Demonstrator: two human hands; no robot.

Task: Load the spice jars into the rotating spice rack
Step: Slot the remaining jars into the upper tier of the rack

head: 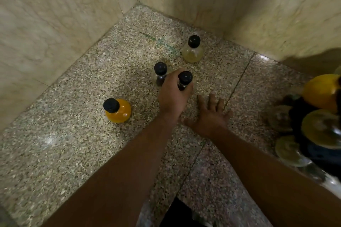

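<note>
Forearms (129, 162) are reaching in from the near edge. The left hand (173, 96) is curling round a dark spice jar (185, 77) — fingers hiding its body — while the right hand (209, 114) is lying flat, fingers spread, on speckled granite (73, 143). At right, the spice rack (319, 153) is showing blurred and cut off; beige walls (55, 14) are meeting behind.

Four black-capped jars on the floor (73, 153): one orange jar (120, 112), one pale yellow jar (193, 53), two dark jars (160, 79) (183, 84). One rack (302, 116) at the right, jars in it way too blurry to count tbh. Two hands (173, 96) (210, 116).
</note>
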